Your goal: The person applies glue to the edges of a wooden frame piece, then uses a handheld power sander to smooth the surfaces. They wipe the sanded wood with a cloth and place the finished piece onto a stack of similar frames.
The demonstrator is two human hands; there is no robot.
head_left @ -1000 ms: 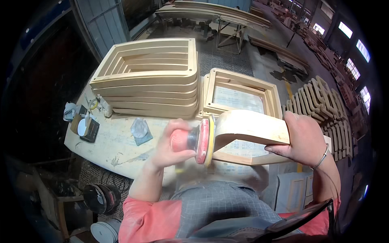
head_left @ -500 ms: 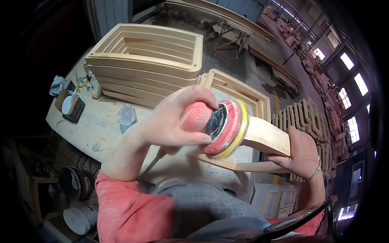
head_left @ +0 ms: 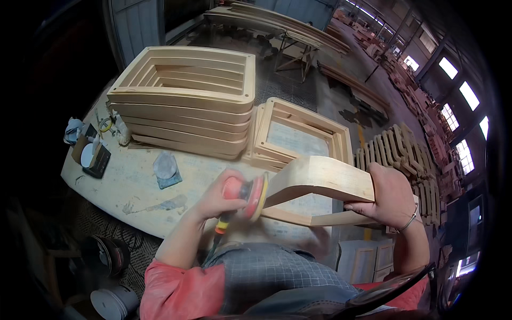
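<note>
Gripping a red sander (head_left: 252, 196) above the near side of the worktable (head_left: 106, 184), the left hand (head_left: 217, 195) had its fingers clamped round the knob, its forearm slanting up from below. Just beyond the worktable's right edge, the right hand (head_left: 393, 194) was clamped on the end of a curved wooden frame (head_left: 325, 175), thumb under the wood, the other fingers mostly hidden. The frame reached leftward over the worktable. Blur made contact between disc (head_left: 262, 196) and frame impossible to tell. The sander's hose (head_left: 215, 241) was lost beside a grey checked garment (head_left: 282, 266).
</note>
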